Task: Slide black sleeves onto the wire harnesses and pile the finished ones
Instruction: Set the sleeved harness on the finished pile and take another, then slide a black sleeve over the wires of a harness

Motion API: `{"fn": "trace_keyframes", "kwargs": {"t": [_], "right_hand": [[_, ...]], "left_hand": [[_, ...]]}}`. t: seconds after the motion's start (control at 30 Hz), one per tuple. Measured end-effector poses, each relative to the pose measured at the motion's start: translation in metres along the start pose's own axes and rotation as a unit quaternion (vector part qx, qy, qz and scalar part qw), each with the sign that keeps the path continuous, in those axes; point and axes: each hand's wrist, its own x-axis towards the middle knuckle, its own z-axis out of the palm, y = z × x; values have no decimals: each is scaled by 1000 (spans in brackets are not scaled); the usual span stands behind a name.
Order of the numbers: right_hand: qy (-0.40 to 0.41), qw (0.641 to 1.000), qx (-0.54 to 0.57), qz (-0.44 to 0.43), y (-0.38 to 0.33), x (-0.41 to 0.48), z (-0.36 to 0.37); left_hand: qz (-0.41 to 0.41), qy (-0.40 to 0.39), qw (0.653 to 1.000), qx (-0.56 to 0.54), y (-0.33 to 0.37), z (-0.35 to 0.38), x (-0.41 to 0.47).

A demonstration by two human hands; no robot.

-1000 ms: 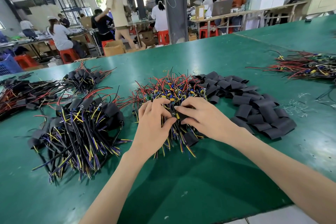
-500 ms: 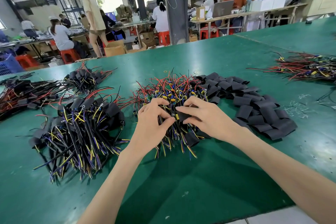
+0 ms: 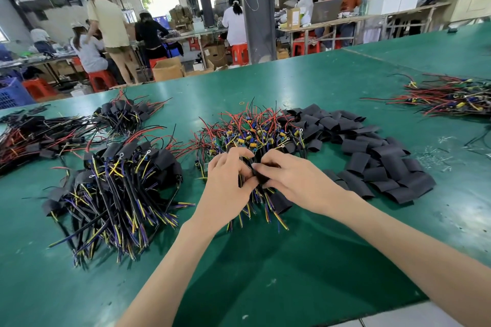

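Both hands meet over the near edge of the unsleeved harness pile (image 3: pixel 247 133), mid-tabletop (image 3: pixel 265 273).

Left hand (image 3: pixel 228 183): fingers curled, pinching the wires of one harness (image 3: pixel 246 167). Right hand (image 3: pixel 295 180): thumb and fingers pinching a black sleeve (image 3: pixel 261 177), right against the left fingertips. Whether any wire ends are inside the sleeve cannot be told; the fingers hide it.

Risks, as judged:
- Splayed wire ends or a ring terminal snag the sleeve mouth and one wire stays outside. Cause: bundle not gathered tight.
- The sleeve looks flat and soft. Too hard a pinch would close its mouth and the wires would buckle.
- The work sits on top of the pile. Neighbouring wires may tangle in and drag along on lifting.
- Loose sleeves (image 3: pixel 372 159) lie just right, the finished pile (image 3: pixel 117 183) to the left. A half-sleeved piece dropped back in the middle would be hard to spot.
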Motion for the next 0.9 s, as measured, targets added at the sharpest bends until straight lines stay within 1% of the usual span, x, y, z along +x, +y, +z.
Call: {"fn": "trace_keyframes", "kwargs": {"t": [0.2, 0.43, 0.7, 0.8, 0.9], "right_hand": [[26, 998, 48, 19, 1, 2, -2], [32, 997, 61, 29, 7, 2, 2], [31, 995, 78, 52, 10, 2, 7], [67, 995, 50, 60, 11, 3, 5], [133, 986, 18, 102, 15, 5, 0]], "left_hand": [[12, 35, 999, 18, -3, -3, 3], [14, 24, 998, 63, -3, -2, 2], [35, 39, 994, 96, -3, 0, 1], [44, 92, 989, 109, -1, -7, 4], [34, 207, 968, 136, -4, -26, 12]]}}
